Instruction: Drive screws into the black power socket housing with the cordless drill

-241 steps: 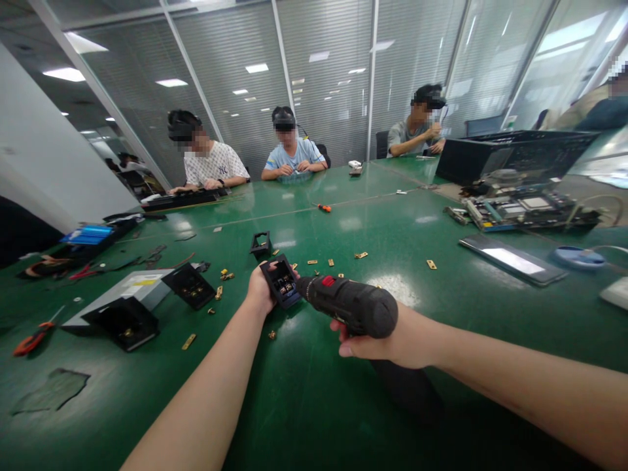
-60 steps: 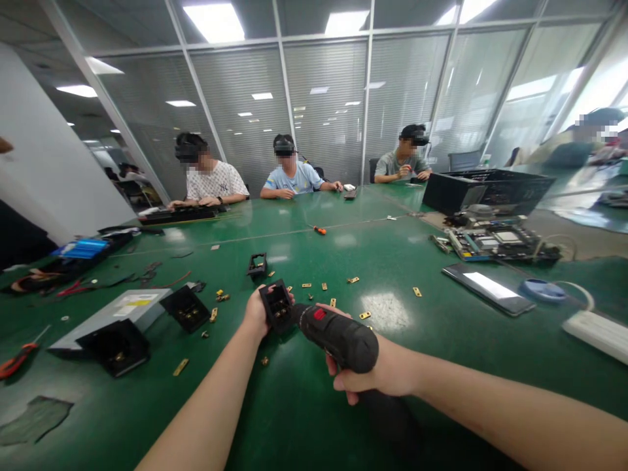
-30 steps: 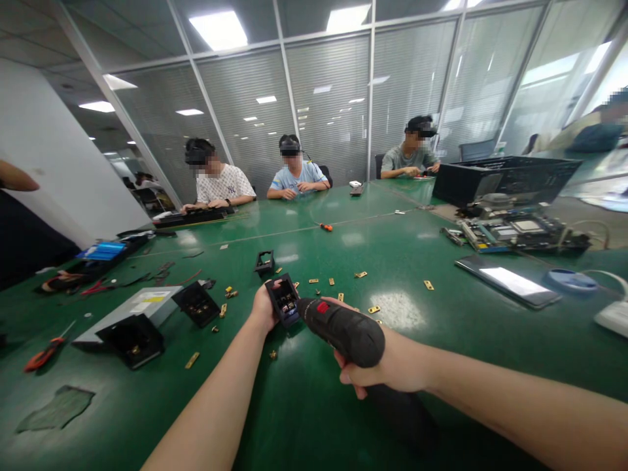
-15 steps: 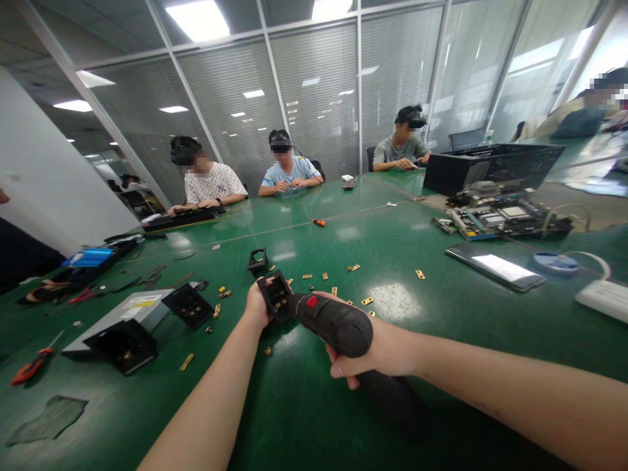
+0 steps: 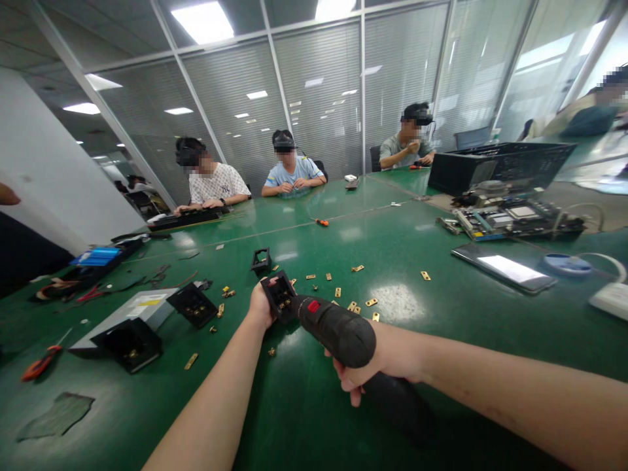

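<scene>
My left hand (image 5: pixel 260 306) grips a black square plastic housing (image 5: pixel 279 288) by its left side, its open face turned up toward me with brass parts inside. Wrapped around the handle of a black cordless drill (image 5: pixel 338 329) with a red switch is my right hand (image 5: pixel 360 376). The drill's nose points into the housing; its bit tip is hidden. Brass plates (image 5: pixel 353 306) lie scattered beyond the drill. A brass screw (image 5: pixel 271 352) rests on the table below the housing. More black housings stand nearby: one (image 5: pixel 261 260) behind, one (image 5: pixel 192 305) and another (image 5: pixel 128 345) to the left.
On the green table (image 5: pixel 314 418), an orange screwdriver (image 5: pixel 43 364) and a grey metal box (image 5: pixel 122 314) lie left. A phone (image 5: pixel 503 268), a circuit board (image 5: pixel 520 219) and a black computer case (image 5: pixel 500 167) are right. Several people sit across the table.
The whole view has shifted slightly. My hands keep the drill against the housing, and some right-hand fingers look more extended. A co-worker at the far right has raised a hand toward their face.
</scene>
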A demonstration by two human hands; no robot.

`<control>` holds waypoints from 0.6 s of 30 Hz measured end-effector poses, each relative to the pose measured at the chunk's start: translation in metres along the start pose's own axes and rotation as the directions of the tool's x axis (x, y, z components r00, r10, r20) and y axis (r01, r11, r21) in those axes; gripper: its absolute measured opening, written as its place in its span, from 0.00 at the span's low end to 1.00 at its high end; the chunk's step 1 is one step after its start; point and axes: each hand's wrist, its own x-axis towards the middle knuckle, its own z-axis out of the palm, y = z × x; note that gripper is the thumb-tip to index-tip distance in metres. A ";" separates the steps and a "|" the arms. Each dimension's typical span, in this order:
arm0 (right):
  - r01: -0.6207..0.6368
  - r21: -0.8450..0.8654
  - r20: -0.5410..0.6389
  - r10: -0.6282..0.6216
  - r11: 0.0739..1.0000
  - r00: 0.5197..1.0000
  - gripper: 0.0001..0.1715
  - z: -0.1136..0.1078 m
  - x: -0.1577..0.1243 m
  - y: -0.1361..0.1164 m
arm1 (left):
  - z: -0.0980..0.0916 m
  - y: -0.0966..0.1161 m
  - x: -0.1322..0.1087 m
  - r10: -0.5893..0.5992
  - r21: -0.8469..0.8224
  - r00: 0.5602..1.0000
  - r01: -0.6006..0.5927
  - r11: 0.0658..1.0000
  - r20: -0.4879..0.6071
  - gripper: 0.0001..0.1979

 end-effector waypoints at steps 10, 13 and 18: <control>0.031 -0.068 -0.047 -0.034 0.997 0.998 0.23 0.005 -0.005 -0.007 | 0.002 0.000 0.000 -0.019 -0.014 1.000 0.019 1.000 -0.024 0.17; 0.038 -0.116 -0.054 -0.044 0.992 0.998 0.22 0.008 -0.008 -0.009 | 0.003 -0.001 -0.001 -0.002 -0.046 1.000 0.001 0.999 -0.023 0.18; 0.051 -0.134 -0.029 -0.056 0.990 0.998 0.21 0.008 -0.006 -0.007 | 0.006 -0.001 -0.003 0.018 -0.048 1.000 -0.019 0.999 -0.020 0.18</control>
